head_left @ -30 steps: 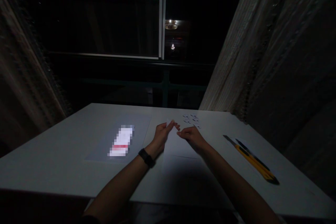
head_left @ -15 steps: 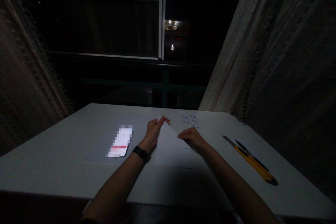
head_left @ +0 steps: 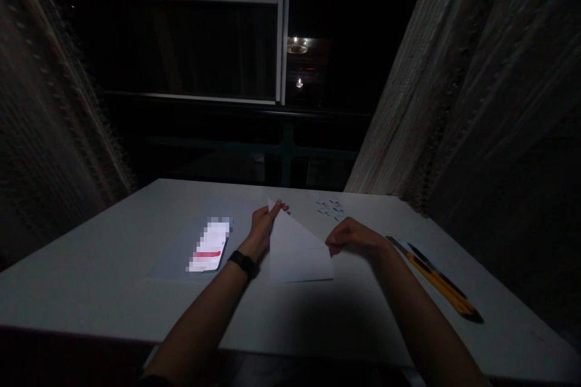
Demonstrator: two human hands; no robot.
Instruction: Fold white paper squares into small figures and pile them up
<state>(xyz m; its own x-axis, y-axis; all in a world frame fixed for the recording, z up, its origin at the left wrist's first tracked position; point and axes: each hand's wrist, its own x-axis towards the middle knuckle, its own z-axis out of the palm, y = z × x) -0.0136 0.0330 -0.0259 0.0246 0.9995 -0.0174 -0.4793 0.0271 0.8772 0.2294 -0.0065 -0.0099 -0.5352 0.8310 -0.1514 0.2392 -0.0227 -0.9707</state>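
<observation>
A folded sheet of white paper (head_left: pixel 297 254) with a slanting upper right edge is held above the table between my hands. My left hand (head_left: pixel 264 224), with a dark watch on its wrist, pinches the paper near its top corner, thumb on the near side. At the slanted edge's lower right end, my right hand (head_left: pixel 348 234) is closed with its fingertips on the paper. Just beyond it lie several small paper pieces (head_left: pixel 323 203) with dark marks, one partly hidden by that hand.
On the left, a lit phone (head_left: pixel 209 246) lies on a pale sheet (head_left: pixel 170 263). At the right rest a yellow utility knife (head_left: pixel 442 287) and a dark pen (head_left: pixel 438 269). Curtains (head_left: pixel 399 84) hang on both sides of the dark window (head_left: pixel 181 48) behind the white table (head_left: pixel 91 278).
My right hand has slid right and slightly down along the paper's slanted edge. The paper now looks flatter, its lower right corner showing. My left hand has shifted only a little left.
</observation>
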